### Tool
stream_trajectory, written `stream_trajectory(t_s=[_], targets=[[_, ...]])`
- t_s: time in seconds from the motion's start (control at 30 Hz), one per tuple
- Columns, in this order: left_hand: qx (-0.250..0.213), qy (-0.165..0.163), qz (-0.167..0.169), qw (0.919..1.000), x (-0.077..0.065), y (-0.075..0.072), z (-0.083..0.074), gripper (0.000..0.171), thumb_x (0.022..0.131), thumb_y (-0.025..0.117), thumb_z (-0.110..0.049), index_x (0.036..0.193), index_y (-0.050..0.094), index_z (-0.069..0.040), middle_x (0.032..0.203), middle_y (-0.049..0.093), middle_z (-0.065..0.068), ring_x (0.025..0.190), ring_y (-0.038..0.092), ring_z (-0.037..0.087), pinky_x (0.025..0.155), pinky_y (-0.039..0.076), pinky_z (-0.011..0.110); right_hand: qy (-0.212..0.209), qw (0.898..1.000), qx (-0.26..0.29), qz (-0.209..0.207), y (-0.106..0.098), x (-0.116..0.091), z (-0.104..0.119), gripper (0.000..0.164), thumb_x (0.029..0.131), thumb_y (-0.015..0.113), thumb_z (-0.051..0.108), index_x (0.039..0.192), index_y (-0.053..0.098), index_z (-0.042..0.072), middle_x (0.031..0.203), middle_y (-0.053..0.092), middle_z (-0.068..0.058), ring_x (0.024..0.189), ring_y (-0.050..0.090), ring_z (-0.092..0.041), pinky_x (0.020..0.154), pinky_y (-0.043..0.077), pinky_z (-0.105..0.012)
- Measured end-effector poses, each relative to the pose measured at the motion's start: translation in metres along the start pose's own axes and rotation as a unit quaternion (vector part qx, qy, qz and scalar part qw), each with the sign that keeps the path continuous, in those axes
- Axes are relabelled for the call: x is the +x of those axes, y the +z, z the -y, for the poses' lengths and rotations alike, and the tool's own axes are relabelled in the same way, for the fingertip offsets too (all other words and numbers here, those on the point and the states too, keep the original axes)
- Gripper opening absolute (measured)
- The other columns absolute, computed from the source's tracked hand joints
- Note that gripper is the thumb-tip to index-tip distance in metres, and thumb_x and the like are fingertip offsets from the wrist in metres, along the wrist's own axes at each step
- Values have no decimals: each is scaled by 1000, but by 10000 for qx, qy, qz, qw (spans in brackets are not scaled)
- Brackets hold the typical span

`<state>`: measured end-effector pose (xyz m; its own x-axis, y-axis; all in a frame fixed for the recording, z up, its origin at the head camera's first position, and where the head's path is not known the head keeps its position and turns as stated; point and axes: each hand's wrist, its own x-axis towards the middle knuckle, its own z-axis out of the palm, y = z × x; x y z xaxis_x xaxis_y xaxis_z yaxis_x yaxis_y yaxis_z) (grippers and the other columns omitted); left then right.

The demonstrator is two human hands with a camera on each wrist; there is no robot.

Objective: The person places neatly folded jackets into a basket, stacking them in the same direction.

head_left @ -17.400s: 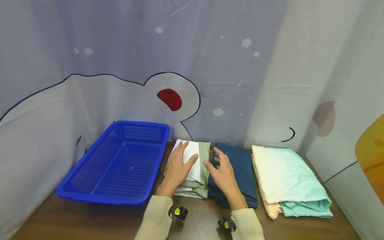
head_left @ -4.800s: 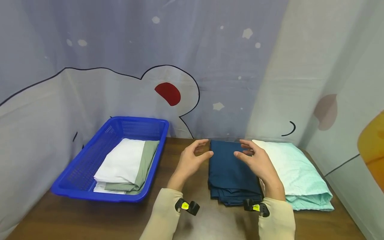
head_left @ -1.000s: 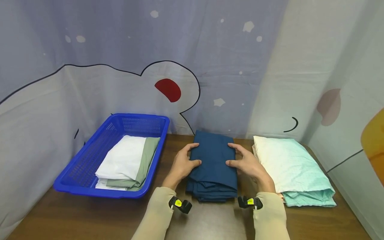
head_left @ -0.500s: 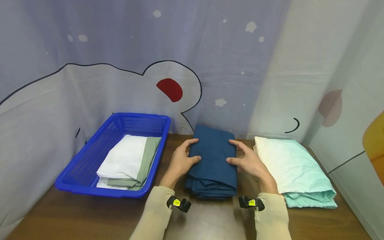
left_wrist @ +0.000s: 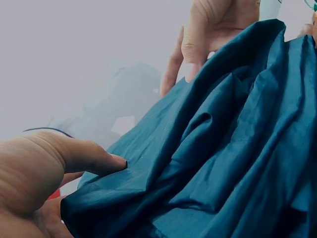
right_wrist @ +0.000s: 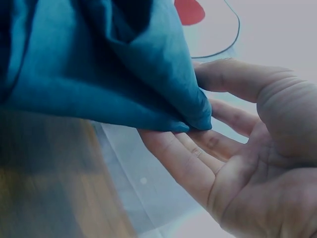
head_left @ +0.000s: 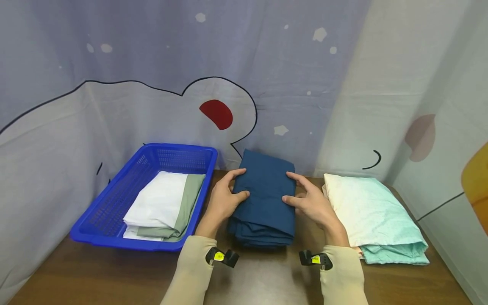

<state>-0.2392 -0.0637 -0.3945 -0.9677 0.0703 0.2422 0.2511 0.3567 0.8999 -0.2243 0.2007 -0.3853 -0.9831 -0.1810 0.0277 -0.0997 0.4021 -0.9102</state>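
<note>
Both hands hold a folded dark blue cloth (head_left: 264, 195) by its two long sides, its far end tilted up in front of the curtain. On its left edge, my left hand (head_left: 223, 199) grips with the thumb on top. Opposite, my right hand (head_left: 312, 201) holds the right edge. In the right wrist view, fingers (right_wrist: 190, 171) lie beneath the cloth's edge while the thumb presses from above. Loose folded layers of the cloth (left_wrist: 213, 148) sag between the hands in the left wrist view. A folded white and green cloth (head_left: 160, 199) lies inside a blue plastic basket (head_left: 85, 231).
The basket stands on the left of a brown wooden table (head_left: 259, 284), close to my left hand. To the right of my right arm lies a folded cream and mint cloth (head_left: 373, 212). A printed curtain (head_left: 289, 84) closes off the back and sides.
The white and green cloth has gone from the table into the basket. Both hands have taken hold of the dark blue cloth, moved it left and raised its far end.
</note>
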Motion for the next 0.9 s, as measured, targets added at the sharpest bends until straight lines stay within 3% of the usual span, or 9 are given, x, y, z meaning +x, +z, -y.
stream_trajectory(t_s=[0.13,0.23,0.33,0.47,0.57,0.9], targets=[[-37,18,-41,10000,-1,-5,-5,64,89,82,-3,148,63,-19,127,72,17,103,73,31,89,60,52,-67,9999,92,-13,2,-1,3,77,98,77,15,165,40,21,156,50,-22,89,75,-26,77,61,-54],[-52,65,-54,10000,-2,-9,-7,64,89,82,-3,148,62,-17,124,72,17,102,72,31,88,60,52,-116,9996,239,40,3,-2,5,77,99,76,14,166,39,21,162,42,-20,90,76,-27,77,62,-53],[-80,128,-118,9998,-2,-12,-8,64,89,82,-2,148,62,-14,123,72,17,100,72,31,87,59,52,-182,9989,422,117,4,-3,7,77,100,76,14,166,38,20,161,44,-20,92,76,-29,77,62,-51],[-164,225,-192,9994,-2,-18,-9,64,88,82,-1,148,62,-13,124,72,17,99,72,31,88,59,52,-283,9977,584,193,6,-2,10,76,100,75,13,166,38,20,135,66,-25,93,76,-30,77,63,-47],[-203,313,-188,9991,-3,-22,-12,65,89,81,0,149,61,-11,126,71,18,100,71,32,89,59,53,-332,9970,662,229,9,-2,13,76,100,75,12,166,38,20,118,72,-26,93,76,-30,76,63,-46],[127,403,-233,9988,-8,-36,-22,67,91,80,-1,153,57,-11,128,68,19,98,67,33,92,58,54,-400,9950,862,291,16,-1,21,76,100,75,10,165,39,20,125,70,-27,97,76,-29,77,64,-45]])
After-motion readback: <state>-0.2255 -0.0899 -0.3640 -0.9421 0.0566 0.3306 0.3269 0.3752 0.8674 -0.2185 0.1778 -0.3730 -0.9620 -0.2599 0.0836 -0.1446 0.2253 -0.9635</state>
